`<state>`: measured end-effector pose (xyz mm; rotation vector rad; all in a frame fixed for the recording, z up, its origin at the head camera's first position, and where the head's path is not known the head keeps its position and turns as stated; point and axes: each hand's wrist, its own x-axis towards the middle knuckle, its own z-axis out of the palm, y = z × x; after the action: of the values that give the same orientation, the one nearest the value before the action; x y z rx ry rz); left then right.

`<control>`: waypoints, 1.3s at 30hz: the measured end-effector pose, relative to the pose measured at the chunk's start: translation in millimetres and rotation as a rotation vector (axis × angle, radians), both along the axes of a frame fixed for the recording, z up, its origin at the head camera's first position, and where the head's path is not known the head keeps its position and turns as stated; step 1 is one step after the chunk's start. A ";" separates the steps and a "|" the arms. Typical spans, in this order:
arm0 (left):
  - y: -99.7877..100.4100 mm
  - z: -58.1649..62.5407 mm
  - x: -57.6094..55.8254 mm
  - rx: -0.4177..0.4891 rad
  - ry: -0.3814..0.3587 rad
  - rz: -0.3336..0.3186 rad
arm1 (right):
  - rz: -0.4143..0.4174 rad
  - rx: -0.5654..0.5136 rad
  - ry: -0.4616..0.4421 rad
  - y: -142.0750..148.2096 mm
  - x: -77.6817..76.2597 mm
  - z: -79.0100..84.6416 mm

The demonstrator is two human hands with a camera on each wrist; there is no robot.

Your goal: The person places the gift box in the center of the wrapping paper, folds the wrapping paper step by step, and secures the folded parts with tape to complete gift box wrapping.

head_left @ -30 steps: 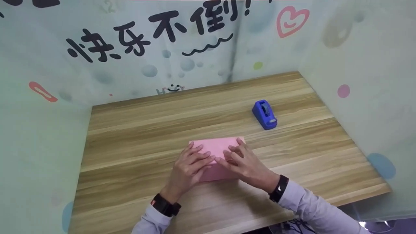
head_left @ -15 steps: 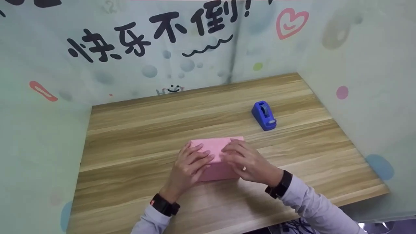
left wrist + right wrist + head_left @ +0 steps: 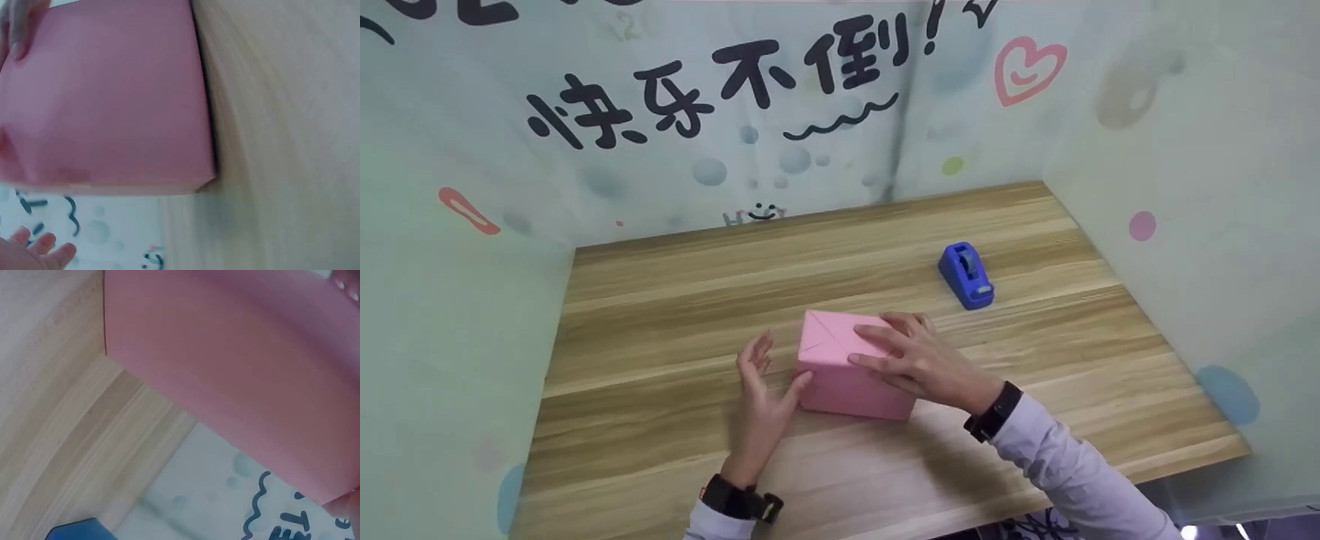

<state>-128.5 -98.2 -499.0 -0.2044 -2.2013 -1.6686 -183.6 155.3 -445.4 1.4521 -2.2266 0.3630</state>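
A pink paper-wrapped box (image 3: 851, 394) stands on the table, with fold lines meeting on its upper face. My right hand (image 3: 930, 360) grips it from the right, fingers spread over the top and one reaching the far edge. At the box's left side is my left hand (image 3: 761, 412), its thumb at the near left edge and its fingers raised away from the paper. The left wrist view shows the box's smooth pink side (image 3: 107, 101) with left fingertips (image 3: 66, 251) beyond it. Pink paper (image 3: 225, 365) fills most of the right wrist view.
Behind the box to the right stands a blue tape dispenser (image 3: 966, 276). The wood-grain table (image 3: 675, 300) is bordered by printed pale panels (image 3: 660, 180) at the back and sides. Dark cables (image 3: 1042, 525) show below the front edge.
My left hand has come off the box's top to its left side, fingers lifting. The box has turned slightly, uncovering its folds. My right hand has shifted its hold across the top.
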 end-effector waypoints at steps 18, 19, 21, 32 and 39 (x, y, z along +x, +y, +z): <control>40.1 -35.4 -18.6 0.273 -0.590 -0.030 | -0.683 -1.099 -1.117 -19.9 0.2 -74.1; 43.9 -38.2 -21.2 0.262 -0.567 -0.026 | -0.702 -1.085 -1.079 -21.7 1.6 -76.6; 48.0 -41.9 -26.9 0.275 -0.516 -0.037 | -0.716 -1.050 -0.987 -24.0 1.7 -81.3; 44.7 -44.7 -57.7 0.383 -0.434 -0.114 | -0.729 -1.032 -0.981 -26.8 -26.9 -83.2; 43.6 -46.6 -76.5 0.364 -0.455 -0.108 | -0.833 -0.965 -0.882 -29.9 -50.3 -82.7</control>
<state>-205.0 -54.6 -545.6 0.1744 -2.1540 -2.3261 -233.8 125.5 -528.1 -0.2311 -2.3636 1.6676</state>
